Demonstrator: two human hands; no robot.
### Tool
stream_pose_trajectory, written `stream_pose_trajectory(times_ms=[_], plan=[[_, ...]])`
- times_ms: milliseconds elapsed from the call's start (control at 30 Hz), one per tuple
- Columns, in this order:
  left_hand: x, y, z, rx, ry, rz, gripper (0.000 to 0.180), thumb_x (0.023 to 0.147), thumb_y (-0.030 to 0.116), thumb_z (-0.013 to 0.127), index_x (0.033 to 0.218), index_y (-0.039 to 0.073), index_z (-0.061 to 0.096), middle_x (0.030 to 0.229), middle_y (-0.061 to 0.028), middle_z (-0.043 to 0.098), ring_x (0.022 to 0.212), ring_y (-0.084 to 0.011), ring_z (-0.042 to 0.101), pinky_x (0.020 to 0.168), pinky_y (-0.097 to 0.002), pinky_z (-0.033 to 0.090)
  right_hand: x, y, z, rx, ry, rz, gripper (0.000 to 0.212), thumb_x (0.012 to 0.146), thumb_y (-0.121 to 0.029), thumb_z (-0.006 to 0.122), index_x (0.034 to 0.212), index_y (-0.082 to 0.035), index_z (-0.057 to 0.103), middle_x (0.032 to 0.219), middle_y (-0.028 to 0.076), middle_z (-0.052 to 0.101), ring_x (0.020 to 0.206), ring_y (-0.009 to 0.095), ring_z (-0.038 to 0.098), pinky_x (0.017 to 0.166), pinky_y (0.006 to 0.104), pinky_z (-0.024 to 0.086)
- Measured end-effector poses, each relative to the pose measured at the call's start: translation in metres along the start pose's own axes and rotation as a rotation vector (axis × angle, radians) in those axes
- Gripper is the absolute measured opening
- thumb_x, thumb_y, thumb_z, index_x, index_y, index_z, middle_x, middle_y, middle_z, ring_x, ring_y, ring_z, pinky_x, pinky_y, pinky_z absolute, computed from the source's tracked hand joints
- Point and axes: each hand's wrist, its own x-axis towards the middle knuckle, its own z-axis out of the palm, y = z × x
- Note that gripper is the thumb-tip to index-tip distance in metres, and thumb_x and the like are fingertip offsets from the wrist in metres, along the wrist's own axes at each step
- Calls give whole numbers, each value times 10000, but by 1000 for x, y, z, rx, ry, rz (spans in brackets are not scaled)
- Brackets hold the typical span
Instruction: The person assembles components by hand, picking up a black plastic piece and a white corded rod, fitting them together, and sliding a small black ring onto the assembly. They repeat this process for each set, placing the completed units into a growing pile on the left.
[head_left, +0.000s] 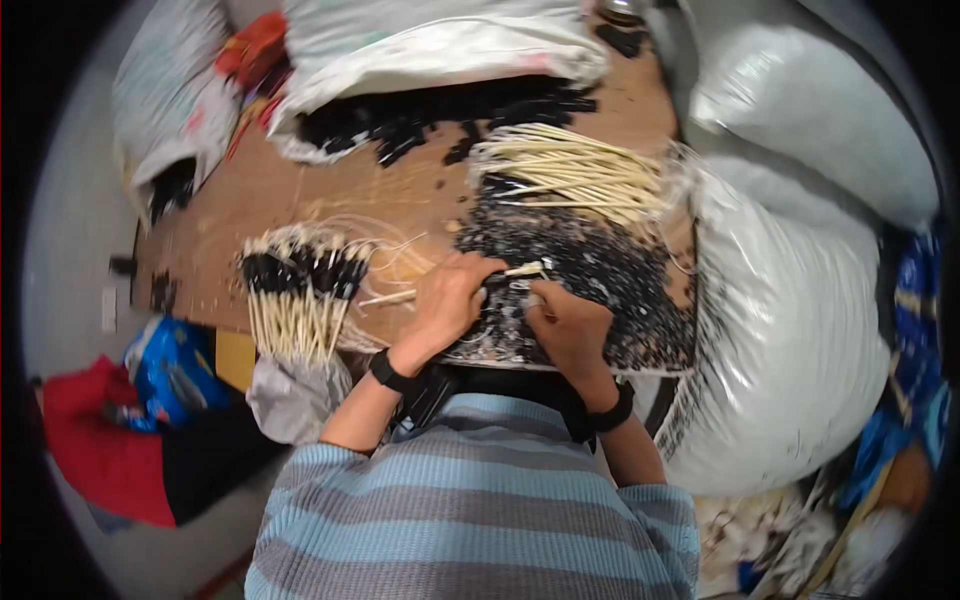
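My left hand (450, 297) is closed around a thin pale stick (388, 298). One length of it sticks out on the left, and a pale tip shows past the fingers on the right. Just below that tip, my right hand (572, 325) is curled closed; whatever its fingers pinch is hidden. Both hands are over a spread of small black pieces (625, 270) at the table's near edge. Left of my left hand lies a bundle of pale sticks with black-wrapped ends (300, 290), with loose clear strands beside it.
A pile of bare pale sticks (580, 175) lies beyond the black pieces. At the back, a white sack (440, 60) spills black strips onto the brown table (210, 240). Another open sack (180, 100) stands far left. Full white sacks (790, 330) crowd the right edge.
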Motion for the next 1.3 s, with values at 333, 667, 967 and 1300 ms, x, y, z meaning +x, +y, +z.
stream_pose_trajectory(times_ms=[333,667,967,1300], plan=[[2,-36,-3,-84,56,-58,433,679,-56,605,1082,95,647,998,-107,647,976,-320,592,821,-397,492,26,-7,38,-35,-234,51,110,785,-110,688,894,-103,702,598,80,600,489,180,596,477,291,443],[-2,-50,-5,-101,93,-80,422,701,-4,628,1108,108,632,1019,-101,642,990,-315,595,849,-402,484,33,-11,43,-25,-75,12,125,765,-28,675,885,-43,708,525,49,500,446,97,486,449,245,395],[-4,-43,-2,-105,33,-60,417,692,-11,606,1090,108,639,1014,-98,646,997,-307,600,832,-397,490,24,-10,46,62,-229,8,114,791,-45,660,899,-32,693,561,63,541,468,121,520,476,257,418],[1,-41,-13,-439,34,2,360,639,-51,650,971,88,646,938,-87,658,905,-293,618,741,-382,501,25,-10,40,35,-365,-92,121,876,-90,614,982,-33,635,781,152,657,659,325,651,552,365,500]])
